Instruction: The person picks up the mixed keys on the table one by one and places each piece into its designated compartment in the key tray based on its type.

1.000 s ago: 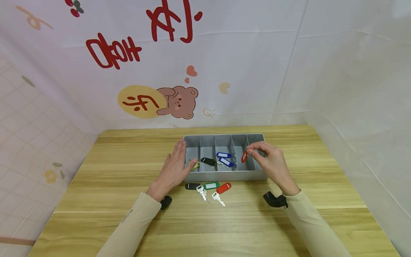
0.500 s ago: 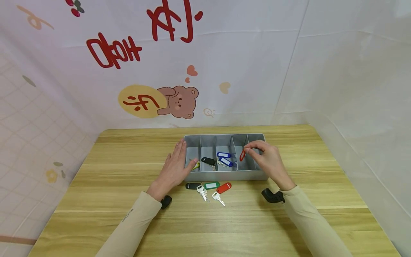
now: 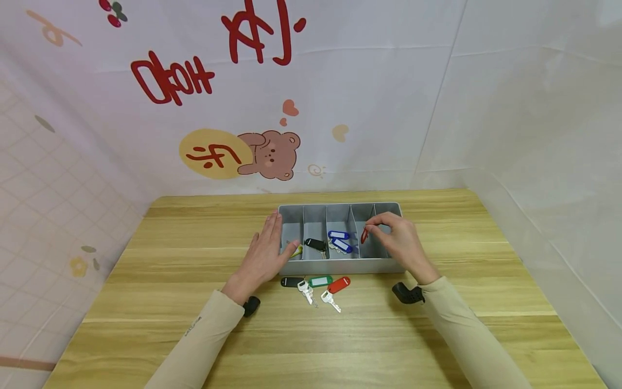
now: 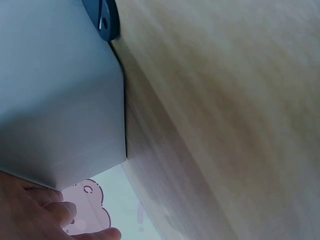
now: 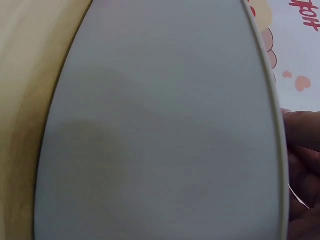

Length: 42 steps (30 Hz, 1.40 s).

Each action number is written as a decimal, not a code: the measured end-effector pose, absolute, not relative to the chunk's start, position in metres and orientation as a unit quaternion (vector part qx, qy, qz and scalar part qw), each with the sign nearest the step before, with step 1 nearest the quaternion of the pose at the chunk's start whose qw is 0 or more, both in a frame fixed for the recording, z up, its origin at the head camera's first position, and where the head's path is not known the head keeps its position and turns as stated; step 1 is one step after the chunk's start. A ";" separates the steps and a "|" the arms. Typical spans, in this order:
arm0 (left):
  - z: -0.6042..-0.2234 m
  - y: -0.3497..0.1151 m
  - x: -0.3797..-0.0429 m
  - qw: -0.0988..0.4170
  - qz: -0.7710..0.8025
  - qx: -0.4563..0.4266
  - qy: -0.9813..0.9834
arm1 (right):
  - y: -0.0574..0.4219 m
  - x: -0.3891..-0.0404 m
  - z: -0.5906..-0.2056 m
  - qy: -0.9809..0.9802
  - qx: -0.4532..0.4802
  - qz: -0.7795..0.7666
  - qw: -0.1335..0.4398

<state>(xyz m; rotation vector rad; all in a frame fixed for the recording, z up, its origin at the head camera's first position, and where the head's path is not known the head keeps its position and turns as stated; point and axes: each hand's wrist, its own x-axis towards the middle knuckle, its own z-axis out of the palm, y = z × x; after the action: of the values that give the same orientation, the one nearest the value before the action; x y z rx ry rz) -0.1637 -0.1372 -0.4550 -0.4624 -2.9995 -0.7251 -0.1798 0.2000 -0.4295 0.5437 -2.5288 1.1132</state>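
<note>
A grey tray (image 3: 340, 267) with upright dividers stands on the wooden table. Along its left end lies my left hand (image 3: 261, 256), fingers straight, thumb over the rim. Above the fourth compartment from the left, my right hand (image 3: 402, 240) pinches a red key tag (image 3: 364, 235) between thumb and fingertips. Inside the tray, from the left, are a yellow-green tag (image 3: 297, 251), a black key tag (image 3: 316, 245) and two blue key tags (image 3: 342, 246). My right hand partly covers the rightmost compartment. In the right wrist view the tray's front wall (image 5: 165, 125) hides most of the hand.
In front of the tray lie a black tag (image 3: 291, 282), a green tag (image 3: 320, 281) and a red tag (image 3: 339, 284), with silver keys (image 3: 331, 301) beside them. A printed cloth (image 3: 379, 97) hangs behind the table (image 3: 340, 351).
My right hand has shifted a little to the left with the red key tag, which now appears turned more edge-on. My left hand keeps its place on the tray.
</note>
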 end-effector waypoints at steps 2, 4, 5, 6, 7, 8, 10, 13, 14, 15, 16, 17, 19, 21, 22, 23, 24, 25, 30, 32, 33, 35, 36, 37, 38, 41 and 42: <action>-0.455 -0.137 -0.164 0.011 -0.232 -0.149 -0.961 | 0.199 -0.180 -0.430 -0.888 0.192 0.387 0.161; -0.455 -0.137 -0.164 0.011 -0.233 -0.148 -0.961 | 0.199 -0.181 -0.431 -0.888 0.196 0.382 0.162; -0.455 -0.137 -0.164 0.010 -0.233 -0.149 -0.961 | 0.199 -0.182 -0.431 -0.889 0.198 0.379 0.164; -0.455 -0.137 -0.164 0.010 -0.233 -0.149 -0.961 | 0.198 -0.182 -0.432 -0.889 0.201 0.376 0.165; -0.455 -0.137 -0.164 0.009 -0.232 -0.149 -0.961 | 0.198 -0.182 -0.432 -0.890 0.202 0.374 0.166; -0.455 -0.137 -0.164 0.008 -0.232 -0.148 -0.961 | 0.198 -0.183 -0.433 -0.891 0.204 0.370 0.167; -0.455 -0.137 -0.164 0.006 -0.232 -0.148 -0.961 | 0.198 -0.184 -0.434 -0.893 0.206 0.362 0.168; -0.454 -0.137 -0.164 0.005 -0.231 -0.147 -0.962 | 0.198 -0.185 -0.436 -0.899 0.205 0.350 0.164; -0.454 -0.137 -0.164 0.006 -0.231 -0.147 -0.962 | 0.198 -0.186 -0.436 -0.902 0.204 0.345 0.161; -0.454 -0.137 -0.164 0.006 -0.231 -0.147 -0.962 | 0.198 -0.186 -0.436 -0.904 0.205 0.341 0.159; -0.454 -0.137 -0.164 0.006 -0.231 -0.147 -0.962 | 0.198 -0.186 -0.436 -0.906 0.205 0.336 0.155; -0.454 -0.137 -0.164 0.007 -0.230 -0.147 -0.962 | 0.198 -0.186 -0.436 -0.908 0.206 0.333 0.151; -0.454 -0.137 -0.164 0.007 -0.231 -0.147 -0.962 | 0.198 -0.185 -0.435 -0.910 0.211 0.326 0.146; -0.455 -0.136 -0.164 0.007 -0.231 -0.147 -0.962 | 0.198 -0.185 -0.435 -0.912 0.216 0.319 0.142; -0.455 -0.136 -0.164 0.009 -0.231 -0.148 -0.962 | 0.198 -0.184 -0.434 -0.912 0.219 0.317 0.143; -0.455 -0.137 -0.164 0.010 -0.231 -0.148 -0.962 | 0.199 -0.183 -0.434 -0.911 0.222 0.316 0.143; -0.455 -0.137 -0.164 0.010 -0.231 -0.148 -0.961 | 0.199 -0.182 -0.433 -0.911 0.224 0.315 0.144; -0.455 -0.137 -0.164 0.010 -0.231 -0.148 -0.961 | 0.200 -0.181 -0.433 -0.911 0.226 0.314 0.146; -0.455 -0.137 -0.165 0.010 -0.232 -0.149 -0.961 | 0.202 -0.170 -0.430 -0.907 0.235 0.317 0.146; -0.454 -0.137 -0.165 0.009 -0.231 -0.150 -0.961 | 0.202 -0.164 -0.429 -0.906 0.240 0.318 0.142; -0.454 -0.137 -0.165 0.008 -0.231 -0.150 -0.961 | 0.202 -0.161 -0.428 -0.906 0.241 0.319 0.138; -0.454 -0.137 -0.165 0.006 -0.230 -0.149 -0.962 | 0.202 -0.154 -0.426 -0.905 0.247 0.323 0.129; -0.454 -0.137 -0.165 0.005 -0.229 -0.149 -0.962 | 0.202 -0.151 -0.425 -0.905 0.250 0.323 0.123; -0.453 -0.137 -0.165 0.005 -0.229 -0.149 -0.962 | 0.202 -0.147 -0.424 -0.904 0.254 0.323 0.117; -0.453 -0.137 -0.165 0.005 -0.229 -0.149 -0.962 | 0.201 -0.144 -0.423 -0.903 0.259 0.324 0.112; -0.454 -0.137 -0.165 0.005 -0.229 -0.148 -0.962 | 0.200 -0.134 -0.422 -0.897 0.281 0.323 0.106; -0.454 -0.137 -0.165 0.004 -0.229 -0.147 -0.962 | 0.199 -0.132 -0.422 -0.895 0.290 0.321 0.108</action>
<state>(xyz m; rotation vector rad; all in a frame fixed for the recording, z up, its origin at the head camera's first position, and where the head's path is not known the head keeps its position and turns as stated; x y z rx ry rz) -0.1651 -0.1371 -0.4540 -0.4603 -3.0152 -0.7182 -0.1315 0.1989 -0.4223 0.8519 -2.6338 0.9431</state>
